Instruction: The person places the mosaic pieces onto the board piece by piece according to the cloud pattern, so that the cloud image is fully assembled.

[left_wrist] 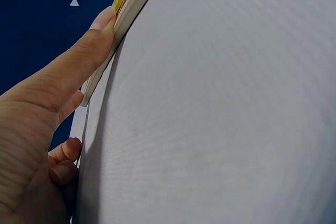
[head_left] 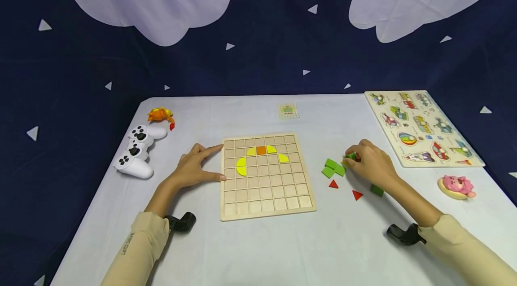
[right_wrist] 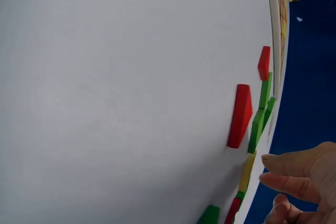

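Note:
A wooden grid board (head_left: 268,194) lies mid-table, bearing several yellow quarter-round pieces (head_left: 241,166) and an orange square (head_left: 261,150). My left hand (head_left: 190,167) is at the board's left edge, thumb and index finger spread and touching it. In the left wrist view, the thumb (left_wrist: 86,51) lies along the board's side. To the board's right, my right hand (head_left: 371,165) reaches down over loose pieces, fingertips near a green piece (head_left: 351,156) and a yellow piece (right_wrist: 247,171). The right wrist view shows nothing between thumb and index finger. Green squares (head_left: 330,163) and red triangles (head_left: 357,195) lie nearby.
Behind the board lies a small patterned card (head_left: 288,111). White game controllers (head_left: 135,153) and an orange toy (head_left: 160,114) are at left. A picture puzzle board (head_left: 424,129) and a pink toy (head_left: 456,186) are at right. Another green piece (head_left: 377,190) lies beneath the right wrist.

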Motion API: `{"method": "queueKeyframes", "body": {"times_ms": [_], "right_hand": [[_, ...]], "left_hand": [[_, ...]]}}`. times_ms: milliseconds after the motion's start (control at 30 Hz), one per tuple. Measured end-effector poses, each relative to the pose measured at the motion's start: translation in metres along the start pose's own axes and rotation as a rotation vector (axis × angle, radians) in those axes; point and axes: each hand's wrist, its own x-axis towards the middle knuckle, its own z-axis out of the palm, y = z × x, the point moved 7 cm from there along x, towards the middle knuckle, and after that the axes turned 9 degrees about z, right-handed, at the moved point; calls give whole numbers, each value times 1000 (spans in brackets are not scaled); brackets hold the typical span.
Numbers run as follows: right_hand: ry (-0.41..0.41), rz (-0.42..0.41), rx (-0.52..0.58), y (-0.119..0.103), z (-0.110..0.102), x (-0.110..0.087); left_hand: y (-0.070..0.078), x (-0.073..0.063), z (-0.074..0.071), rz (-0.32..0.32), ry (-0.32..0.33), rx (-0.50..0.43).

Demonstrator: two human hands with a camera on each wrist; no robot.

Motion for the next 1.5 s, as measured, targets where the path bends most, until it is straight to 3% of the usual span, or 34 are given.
{"method": "queueKeyframes", "body": {"times_ms": [167,333,667,933,1100,1200,1500], "right_hand": [[25,-17,12,1,2,-5],[74,24,-21,3,-1,-8],[54,87,-60,6,4,-4],[64,34,-32,3,0,-4],[1,-64,2,-1,2,-4],[-47,-81,-5,-1,4,-5],[-116,-8,-41,7,2,-7]], "left_hand": [[1,0,-1,5,1,2],[0,-1,-1,5,2,2],[-1,-1,0,4,8,4],[-1,-1,-1,13,10,10],[-1,0,-1,17,11,13],[-1,0,-1,18,11,13],[-3,0,1,14,7,17]]}}
